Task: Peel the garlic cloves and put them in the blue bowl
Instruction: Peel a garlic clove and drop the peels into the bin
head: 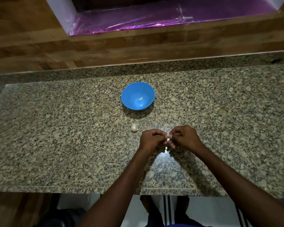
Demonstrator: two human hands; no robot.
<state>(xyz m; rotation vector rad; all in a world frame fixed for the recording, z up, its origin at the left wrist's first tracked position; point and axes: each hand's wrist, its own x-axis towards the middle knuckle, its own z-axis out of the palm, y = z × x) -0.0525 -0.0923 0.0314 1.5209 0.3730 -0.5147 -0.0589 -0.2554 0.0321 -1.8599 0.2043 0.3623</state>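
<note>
Item: clove (pixel 168 137). I saw it pinched between both hands, above the worktop (pixel 56 136); only a pale sliver showed between the fingertips, so I could not tell how much skin was left on it.

Item: left hand (pixel 152 139). Its grip was closed, fingers curled tight, thumb and fingertips meeting on the clove at its right edge.

Item: right hand (pixel 184 136). Its grip was likewise closed, fingertips pinching the same clove from the opposite side; the two hands almost touched at the clove.

Item: bowl (pixel 133 90). I saw it upright on the worktop, well beyond the grip and a little to its left. One peeled clove (pixel 140 99), pale green-yellow, lay inside near the bottom.

Item: garlic piece (pixel 134 127). It was whitish and still skinned, and it lay on the worktop just beyond the left hand, between the grip and the bowl. A small pale scrap (pixel 131 120) lay just beyond it, toward the bowl.

Item: worktop. Speckled granite, with a raised back edge; I saw a bright glare patch directly under the grip.

Item: wood wall (pixel 39 46). It stood behind the worktop, far from the grip, with an opening lined with purple foil (pixel 170 18).
</note>
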